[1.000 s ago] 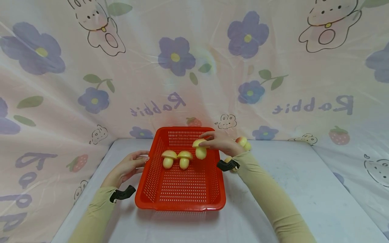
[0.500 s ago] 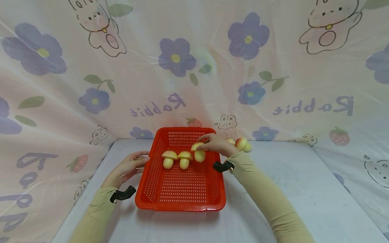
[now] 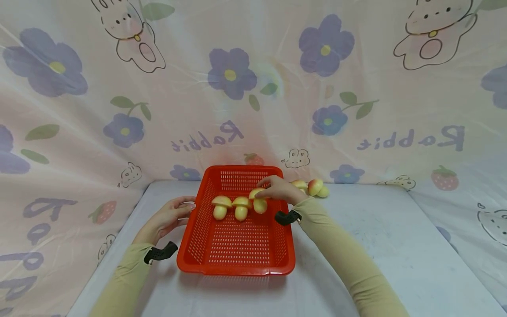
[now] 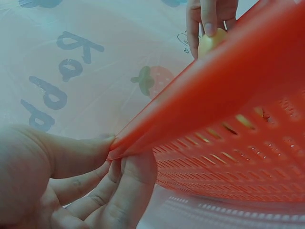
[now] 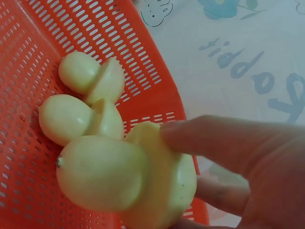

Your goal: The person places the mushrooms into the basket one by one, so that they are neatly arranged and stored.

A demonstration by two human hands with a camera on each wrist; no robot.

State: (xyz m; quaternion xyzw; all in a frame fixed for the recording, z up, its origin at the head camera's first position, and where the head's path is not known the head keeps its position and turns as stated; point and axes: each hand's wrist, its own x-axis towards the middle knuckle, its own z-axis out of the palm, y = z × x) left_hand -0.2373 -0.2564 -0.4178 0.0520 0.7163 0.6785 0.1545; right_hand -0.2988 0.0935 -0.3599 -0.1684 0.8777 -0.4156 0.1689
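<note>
A red perforated plastic basket [image 3: 237, 267] stands on the table. My left hand [image 3: 168, 219] pinches its left rim between thumb and fingers, which the left wrist view shows close up. My right hand [image 3: 279, 188] reaches over the basket's right side and grips a toy mushroom [image 5: 102, 171] by its cap, the stem pointing toward the near side. Two like mushrooms, a left one [image 3: 220, 208] and a middle one [image 3: 240, 208], lie side by side inside the basket, caps toward the back. The held one is beside the middle one, at the right end of this row.
Right of the basket, near the back of the table, lie two more mushrooms: one [image 3: 299, 185] partly behind my right wrist, another [image 3: 317, 188] with a reddish cap. A patterned curtain [image 3: 277, 110] hangs behind the white table [image 3: 380, 246].
My right hand has moved slightly left and lowered the mushroom down into the basket, closer to the middle one. My left hand has stayed on the rim.
</note>
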